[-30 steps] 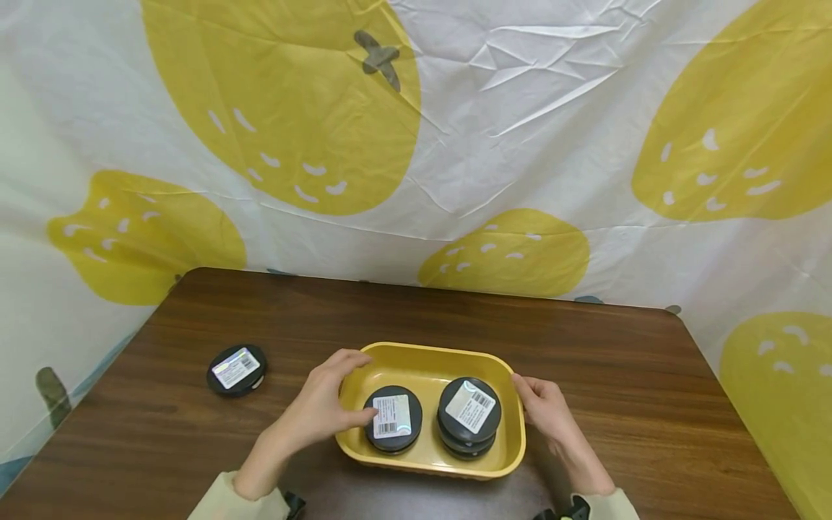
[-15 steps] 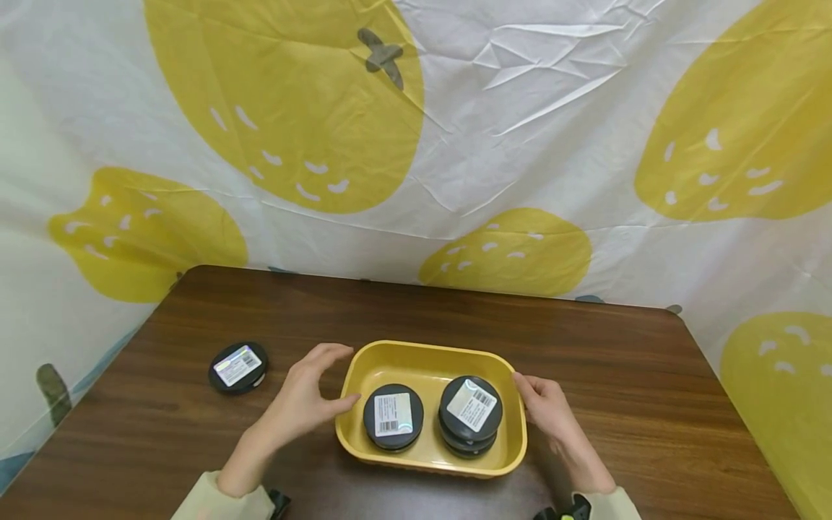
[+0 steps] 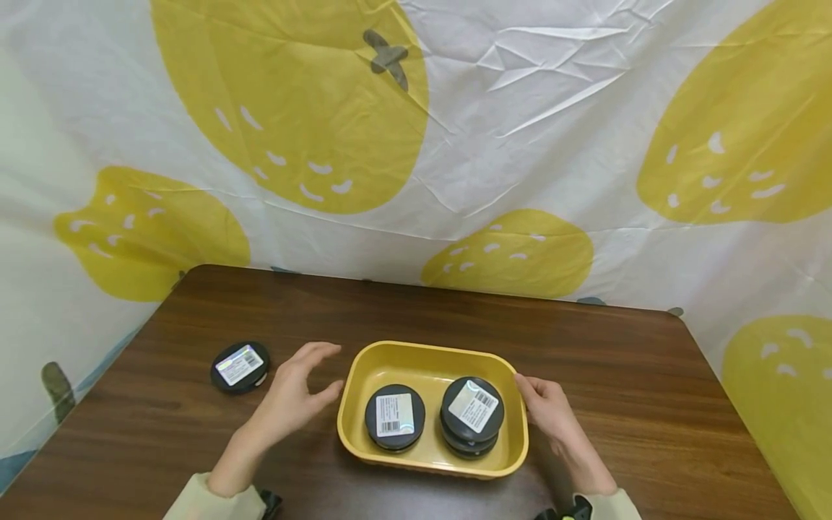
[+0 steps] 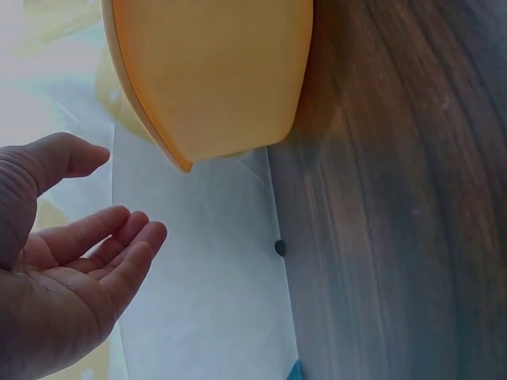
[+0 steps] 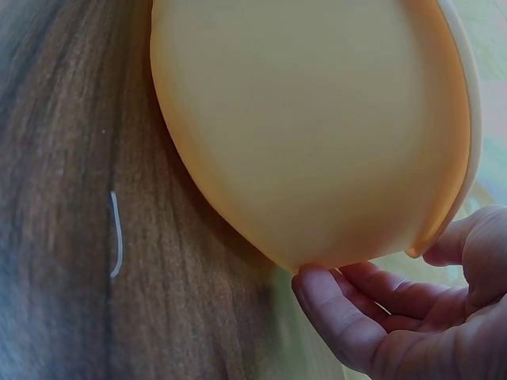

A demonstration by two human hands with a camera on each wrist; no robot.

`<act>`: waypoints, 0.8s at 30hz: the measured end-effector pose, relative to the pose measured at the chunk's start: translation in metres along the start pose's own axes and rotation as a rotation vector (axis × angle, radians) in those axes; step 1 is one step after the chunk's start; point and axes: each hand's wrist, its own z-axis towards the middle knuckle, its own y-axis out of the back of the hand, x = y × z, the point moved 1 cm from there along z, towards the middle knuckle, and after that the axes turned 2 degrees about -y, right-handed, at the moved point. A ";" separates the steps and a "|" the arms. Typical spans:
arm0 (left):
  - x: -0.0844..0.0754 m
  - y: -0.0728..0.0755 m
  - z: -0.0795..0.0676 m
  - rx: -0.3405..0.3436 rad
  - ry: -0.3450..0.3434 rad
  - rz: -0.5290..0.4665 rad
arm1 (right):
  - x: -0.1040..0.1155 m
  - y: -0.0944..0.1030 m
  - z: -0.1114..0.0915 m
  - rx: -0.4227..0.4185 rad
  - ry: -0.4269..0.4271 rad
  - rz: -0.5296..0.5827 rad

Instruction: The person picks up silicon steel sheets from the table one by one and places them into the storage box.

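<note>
A yellow plastic tub stands on the table in the head view. Inside it, a flat round black case with a white label sits left; a similar black case tops a stack at right. My right hand pinches the tub's right end; the right wrist view has the thumb at the rim and fingertips against the outer wall. My left hand is left of the tub, apart from it, thumb and fingers spread around nothing. Farther left lies another labelled black case.
The brown wooden table runs back to a white cloth printed with yellow fruit. A thin white strip shows on the wood in the right wrist view.
My left hand has moved left, from over the tub's left end to outside it, toward the lone black case. The right hand has kept its hold, and the tub stays put.
</note>
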 end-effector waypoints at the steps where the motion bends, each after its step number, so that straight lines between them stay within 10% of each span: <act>1: 0.001 0.000 0.000 -0.003 -0.002 0.003 | 0.000 0.000 0.000 -0.002 0.002 -0.003; 24: 0.026 0.019 -0.017 -0.067 0.036 0.094 | 0.000 0.000 0.000 -0.006 -0.003 0.007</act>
